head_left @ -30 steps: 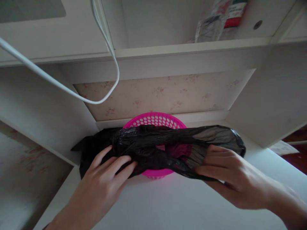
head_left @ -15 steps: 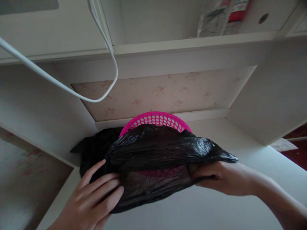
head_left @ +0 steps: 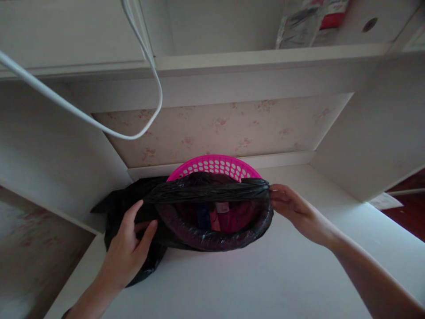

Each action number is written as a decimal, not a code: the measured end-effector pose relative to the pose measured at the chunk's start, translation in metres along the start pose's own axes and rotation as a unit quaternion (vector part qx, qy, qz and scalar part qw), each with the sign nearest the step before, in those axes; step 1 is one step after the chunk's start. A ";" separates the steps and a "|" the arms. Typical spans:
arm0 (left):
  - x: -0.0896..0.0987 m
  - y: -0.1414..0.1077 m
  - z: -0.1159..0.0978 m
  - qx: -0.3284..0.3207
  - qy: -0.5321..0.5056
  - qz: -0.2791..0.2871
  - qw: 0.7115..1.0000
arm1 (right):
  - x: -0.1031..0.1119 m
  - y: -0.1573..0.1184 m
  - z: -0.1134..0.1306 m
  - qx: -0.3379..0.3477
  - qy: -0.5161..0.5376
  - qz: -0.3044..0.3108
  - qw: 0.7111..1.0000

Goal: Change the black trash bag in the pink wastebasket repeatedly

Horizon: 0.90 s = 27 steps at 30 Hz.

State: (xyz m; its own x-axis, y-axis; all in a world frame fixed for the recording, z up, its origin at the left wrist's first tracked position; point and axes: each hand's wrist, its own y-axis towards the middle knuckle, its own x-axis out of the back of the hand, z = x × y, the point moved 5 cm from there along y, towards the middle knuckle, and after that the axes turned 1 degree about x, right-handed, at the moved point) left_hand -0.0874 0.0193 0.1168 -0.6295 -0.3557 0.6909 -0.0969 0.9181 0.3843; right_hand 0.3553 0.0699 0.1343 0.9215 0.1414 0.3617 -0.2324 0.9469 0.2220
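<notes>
A round pink basket [head_left: 217,164] with a holed wall stands against the back of the white surface. Over its near rim a black plastic bag [head_left: 212,241] is folded, and a gathered strip of the bag crosses the opening. Blue, pink and white items show dimly inside. My right hand [head_left: 292,206] pinches the bag at the basket's right edge. At the left, my left hand [head_left: 133,241] has thumb and fingers apart beside the bag's loose black part, with no clear grip on it.
A white cable [head_left: 133,136] hangs in a loop at the upper left. Above is a white shelf [head_left: 265,57] with clear and red packaging [head_left: 332,20]. White panels [head_left: 368,119] enclose both sides, and papered wall [head_left: 232,133] lies behind.
The bag's near part has come down around the front rim, uncovering the basket's inside. My right hand has moved out from under the bag to its right edge. My left hand's fingers have spread.
</notes>
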 end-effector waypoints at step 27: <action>-0.063 0.110 0.008 0.322 -0.476 0.060 0.816 | 0.013 0.103 -0.036 -0.133 0.024 -0.180 0.974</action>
State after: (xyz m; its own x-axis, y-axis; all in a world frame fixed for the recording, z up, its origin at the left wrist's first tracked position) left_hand -0.0646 0.1443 0.1104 -0.9481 -0.2416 -0.2070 -0.1833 0.9466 -0.2653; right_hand 0.3544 0.1793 0.1286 0.9432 -0.2065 0.2602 0.1916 0.9781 0.0819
